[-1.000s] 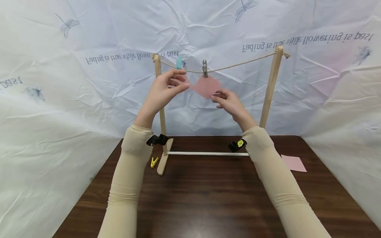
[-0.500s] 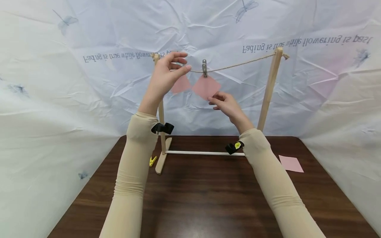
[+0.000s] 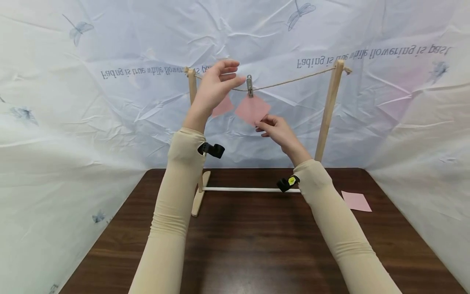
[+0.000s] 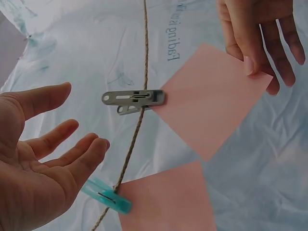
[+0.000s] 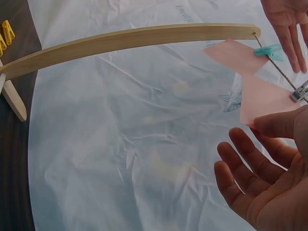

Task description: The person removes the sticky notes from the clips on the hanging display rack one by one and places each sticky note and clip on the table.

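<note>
Fingers of our right hand (image 3: 282, 134) pinch the lower corner of the pink square (image 3: 252, 109), thumb in front, fingertips behind! Above that pinch, the grey clip (image 4: 154, 97), astride the rope (image 4: 146, 43), grips the opposite corner, so our square hangs as a diamond. And look at our left hand (image 3: 216, 85): fingers spread and loose, holding nothing, just beside the clip, not touching it. Near those left fingertips, too, the teal clip (image 4: 118, 201) holds up a second pink square (image 4: 168, 199).

We'd judge ours feather-light, thin paper by its look: flat enough to keep its shape, easily creased, liable to tear at the clipped corner under a hard tug. Hardly slippery, so a gentle pinch should do, right where that thumb sits. For the clip, we'd take the handle ends, facing the left thumb.
</note>
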`<state>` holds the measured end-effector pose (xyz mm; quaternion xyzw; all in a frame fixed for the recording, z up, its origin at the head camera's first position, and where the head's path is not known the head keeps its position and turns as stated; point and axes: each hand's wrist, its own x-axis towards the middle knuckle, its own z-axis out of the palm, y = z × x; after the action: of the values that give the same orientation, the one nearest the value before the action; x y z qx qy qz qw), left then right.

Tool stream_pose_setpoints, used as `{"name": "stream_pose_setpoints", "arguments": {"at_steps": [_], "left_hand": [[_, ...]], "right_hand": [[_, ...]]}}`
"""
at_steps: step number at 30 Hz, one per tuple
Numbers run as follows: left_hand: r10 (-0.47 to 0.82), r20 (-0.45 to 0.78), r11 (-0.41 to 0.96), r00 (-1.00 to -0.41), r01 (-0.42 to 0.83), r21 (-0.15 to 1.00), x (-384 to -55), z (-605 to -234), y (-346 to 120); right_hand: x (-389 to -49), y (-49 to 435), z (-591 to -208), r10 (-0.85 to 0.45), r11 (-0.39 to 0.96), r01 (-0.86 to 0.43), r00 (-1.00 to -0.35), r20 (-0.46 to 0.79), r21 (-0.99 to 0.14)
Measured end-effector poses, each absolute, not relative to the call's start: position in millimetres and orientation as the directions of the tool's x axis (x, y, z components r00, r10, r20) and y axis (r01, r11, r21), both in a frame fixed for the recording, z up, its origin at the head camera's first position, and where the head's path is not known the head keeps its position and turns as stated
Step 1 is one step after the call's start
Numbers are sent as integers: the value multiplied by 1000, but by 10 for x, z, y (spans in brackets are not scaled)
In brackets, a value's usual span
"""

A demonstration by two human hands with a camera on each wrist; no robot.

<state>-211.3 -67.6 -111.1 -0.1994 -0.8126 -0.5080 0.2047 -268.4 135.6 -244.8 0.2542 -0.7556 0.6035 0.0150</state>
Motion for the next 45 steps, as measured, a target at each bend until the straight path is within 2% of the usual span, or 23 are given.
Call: {"name": "stream_pose_setpoints", "arguments": {"at_steps": [8, 15, 20, 30, 45], "left_hand": [[133, 438, 440, -889, 449, 778, -2253, -1127, -659], [193, 405, 436, -894, 448, 780, -2339, -1149, -584], [197, 387, 446, -901, 434, 783, -2270, -1152, -538], [196, 417, 453, -887, 459, 764, -2129, -1137, -530], [181, 496, 495, -849, 514, 700, -2136, -1191, -508]], "right_hand": [[-2708, 1366, -2482, -364, 169, -395, -876, 315, -903], [-2726, 1375, -2471, -366, 167, -401, -874, 321, -901], [-2674, 1361, -2455, -375, 158, -402, -869, 322, -902], [-2548, 1350, -2434, -397, 143, -415, -856, 332, -899], [-2522, 1387, -2441, -401, 130, -422, -850, 342, -897]]}}
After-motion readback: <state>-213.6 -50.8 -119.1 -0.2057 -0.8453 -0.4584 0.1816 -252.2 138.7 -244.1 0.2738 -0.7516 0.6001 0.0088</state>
